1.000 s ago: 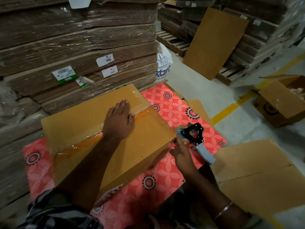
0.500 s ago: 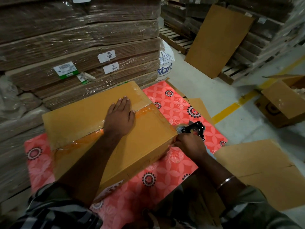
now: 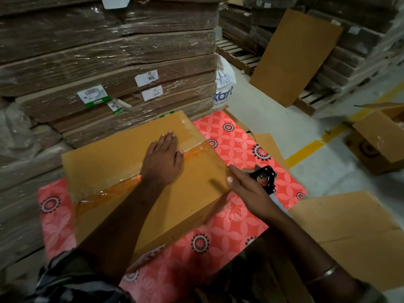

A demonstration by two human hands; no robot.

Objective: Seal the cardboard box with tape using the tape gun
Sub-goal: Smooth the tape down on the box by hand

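On red floral cloth (image 3: 218, 243), left hand (image 3: 162, 162) flat on box (image 3: 113, 158); right hand (image 3: 249, 191) grips tape gun (image 3: 265, 178).

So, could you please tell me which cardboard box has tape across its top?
The closed box under the left hand, on the red mat; the floor box stands open.

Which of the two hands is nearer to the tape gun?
The right hand. It lies right beside the tape gun, at the box's right edge. The left hand rests flat on top of the cardboard box, farther away.
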